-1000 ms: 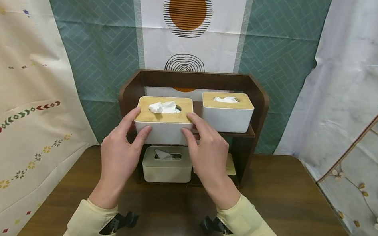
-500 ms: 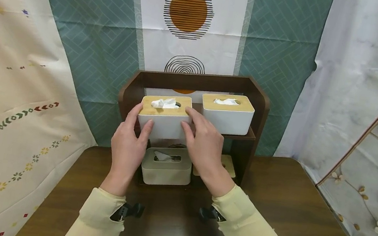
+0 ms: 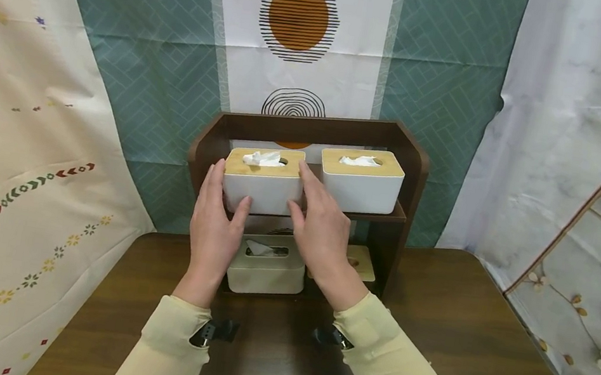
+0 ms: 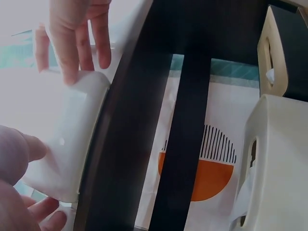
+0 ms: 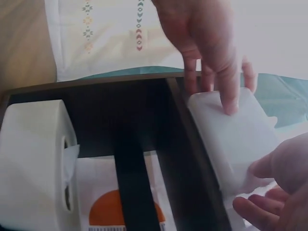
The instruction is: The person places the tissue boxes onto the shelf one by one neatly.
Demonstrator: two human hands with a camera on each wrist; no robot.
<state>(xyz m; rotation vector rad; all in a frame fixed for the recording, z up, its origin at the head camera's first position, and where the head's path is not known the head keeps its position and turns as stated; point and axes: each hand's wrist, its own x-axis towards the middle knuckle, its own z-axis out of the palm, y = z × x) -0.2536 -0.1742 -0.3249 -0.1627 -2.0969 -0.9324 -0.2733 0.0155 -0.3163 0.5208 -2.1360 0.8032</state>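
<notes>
A white tissue box (image 3: 261,191) with a bamboo lid and a tuft of tissue is at the left of the upper shelf. Both hands hold it by its ends. My left hand (image 3: 215,236) has its fingers along the left end and its thumb on the front face. On the other side, my right hand (image 3: 323,229) keeps its fingers at the right end, with the thumb near the front right corner. From the left wrist view, the box's base lies along the shelf edge, and both thumbs press its front.
A matching tissue box (image 3: 361,186) stands at the upper right of the brown shelf unit (image 3: 396,246). Below are a beige tissue box (image 3: 265,272) and a wooden-lidded box (image 3: 362,261), partly hidden by the right hand. The unit stands on a brown table (image 3: 426,359).
The held tissue box has moved away from me, back onto the upper left shelf. The left hand has shifted right and forward, its fingers straighter along the box's end.
</notes>
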